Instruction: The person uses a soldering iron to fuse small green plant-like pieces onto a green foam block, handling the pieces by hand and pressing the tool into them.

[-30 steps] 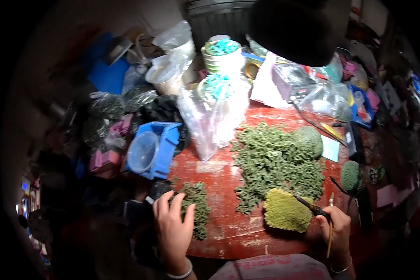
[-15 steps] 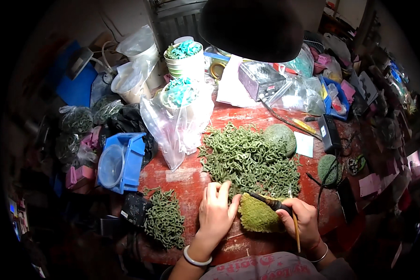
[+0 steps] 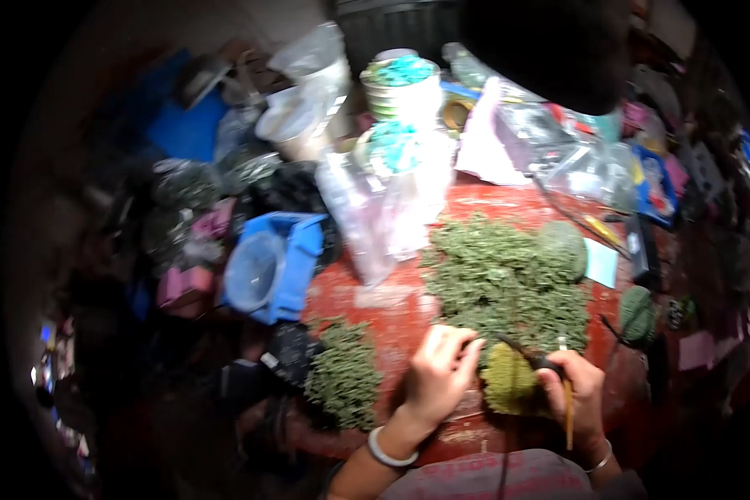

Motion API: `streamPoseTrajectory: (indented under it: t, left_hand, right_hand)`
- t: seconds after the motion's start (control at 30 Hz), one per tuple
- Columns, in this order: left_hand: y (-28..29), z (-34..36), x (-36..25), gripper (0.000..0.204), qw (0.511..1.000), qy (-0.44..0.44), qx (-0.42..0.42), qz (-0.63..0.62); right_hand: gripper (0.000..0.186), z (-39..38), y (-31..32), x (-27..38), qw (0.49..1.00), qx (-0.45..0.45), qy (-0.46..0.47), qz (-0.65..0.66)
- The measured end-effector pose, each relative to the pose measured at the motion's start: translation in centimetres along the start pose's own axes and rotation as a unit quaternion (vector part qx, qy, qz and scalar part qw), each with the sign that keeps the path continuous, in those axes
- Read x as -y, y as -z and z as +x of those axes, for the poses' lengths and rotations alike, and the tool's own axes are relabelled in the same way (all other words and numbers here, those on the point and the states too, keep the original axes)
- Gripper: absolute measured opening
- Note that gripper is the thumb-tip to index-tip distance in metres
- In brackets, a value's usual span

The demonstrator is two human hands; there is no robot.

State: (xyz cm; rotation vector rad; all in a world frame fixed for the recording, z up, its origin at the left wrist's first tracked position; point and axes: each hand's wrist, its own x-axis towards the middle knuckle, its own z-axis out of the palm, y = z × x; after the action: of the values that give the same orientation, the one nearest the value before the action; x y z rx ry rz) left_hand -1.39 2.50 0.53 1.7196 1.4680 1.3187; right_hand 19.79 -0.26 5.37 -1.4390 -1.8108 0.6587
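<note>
My left hand (image 3: 443,373) is closed at the near edge of a heap of green curly pieces (image 3: 496,279), thumb against fingers; whatever they pinch is hidden by blur. My right hand (image 3: 577,387) grips a soldering iron (image 3: 537,358) with a black handle, its dark thin tip pointing left toward the left fingers. A thin wooden-handled stick (image 3: 568,412), perhaps a brush, is held in the same hand, roughly upright. Between the hands, below the iron, lies a yellow-green mossy-looking pad (image 3: 507,382). At the heap's far right sits a round green ball (image 3: 562,250).
A smaller green heap (image 3: 344,375) lies left on the red table (image 3: 392,312). Beyond it stands a blue bin (image 3: 296,267) with a clear tub. Bagged white buckets (image 3: 404,96) and a boxy device (image 3: 537,129) are at the back. A black adapter (image 3: 642,250) lies right.
The whole view has swung, so everything sits farther right and the picture is blurred. The left fingers have drawn closer together, near the iron's tip. The right hand still grips the soldering iron and stick.
</note>
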Motion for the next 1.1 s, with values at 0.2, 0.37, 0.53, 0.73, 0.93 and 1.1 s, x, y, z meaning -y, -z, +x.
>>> streamPoseTrajectory:
  t: [0.2,0.37,0.53,0.73,0.93,1.1]
  left_hand:
    - [0.5,-0.3,0.5,0.019,0.996,-0.044,0.024,0.075]
    - [6.7,-0.5,-3.9,0.017,0.972,-0.088,-0.089,0.199]
    - [14.2,-2.6,-0.9,0.014,0.907,0.051,-0.150,0.391]
    - [17.3,-4.7,0.8,0.030,0.897,0.103,-0.097,0.419]
    - [17.4,-3.1,1.3,0.038,0.915,0.093,-0.031,0.392]
    - [16.9,-2.7,1.6,0.036,0.899,0.107,-0.069,0.419]
  right_hand:
    - [0.015,-1.0,-0.5,-0.7,1.000,-0.007,-0.007,0.017]
    - [0.015,-1.4,0.1,-0.7,1.000,-0.009,-0.011,0.021]
    - [0.017,-1.1,0.1,-0.5,1.000,-0.002,-0.012,0.009]
    - [0.018,-0.9,-0.2,-0.2,1.000,0.014,0.016,0.014]
    - [0.018,-1.0,-0.1,-0.5,1.000,0.011,0.005,0.019]
    - [0.018,-1.1,-0.1,-0.1,1.000,0.010,0.010,0.005]
